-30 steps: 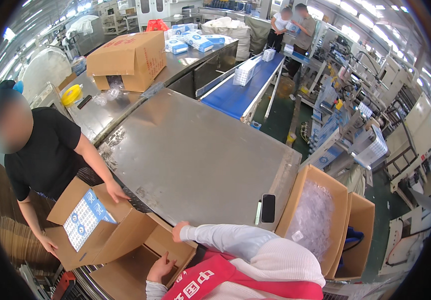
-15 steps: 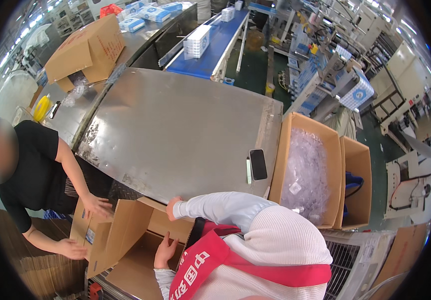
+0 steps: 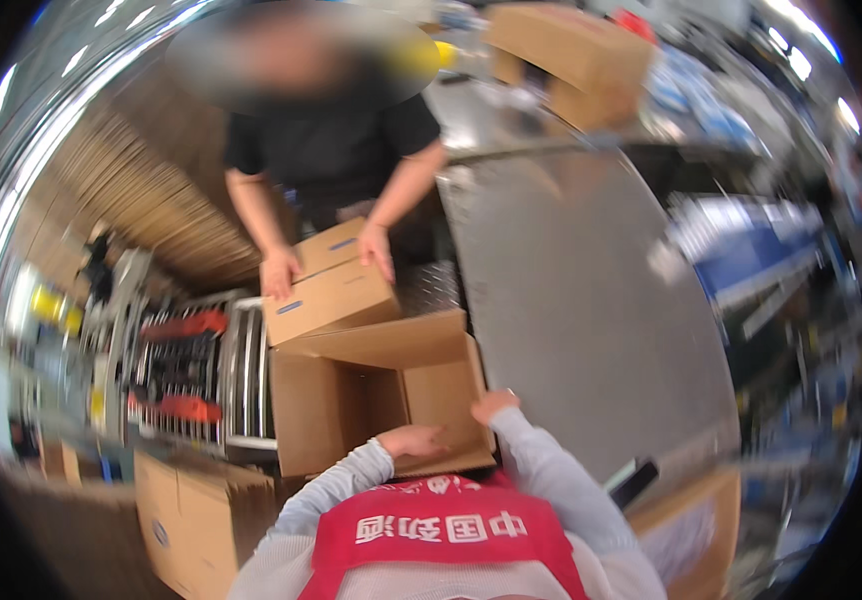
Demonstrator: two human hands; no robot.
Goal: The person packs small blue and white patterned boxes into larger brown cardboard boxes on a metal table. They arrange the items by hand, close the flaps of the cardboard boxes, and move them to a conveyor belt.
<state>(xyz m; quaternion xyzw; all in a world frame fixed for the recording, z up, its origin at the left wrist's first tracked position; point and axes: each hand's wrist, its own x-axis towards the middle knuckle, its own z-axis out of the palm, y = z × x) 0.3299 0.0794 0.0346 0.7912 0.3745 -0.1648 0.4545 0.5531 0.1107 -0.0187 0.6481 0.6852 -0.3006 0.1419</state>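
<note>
Head view: open carton (image 3: 371, 395), quantity one; plain brown cardboard, rectangular, mouth upward, inner walls and corner creases exposed. Location: ahead of left hand (image 3: 414, 441), left of right hand (image 3: 494, 405). Left hand: fingers extended, slightly spread, over near edge of open carton. Right hand: at right edge of open carton; whether fingers pinch it, cannot tell. Second carton (image 3: 336, 285), quantity one: brown, top panels folded down, two blue marks; farther ahead of left hand, beneath co-worker's two hands (image 3: 376, 250). Metal table (image 3: 591, 320), quantity one: right of right hand.
</note>
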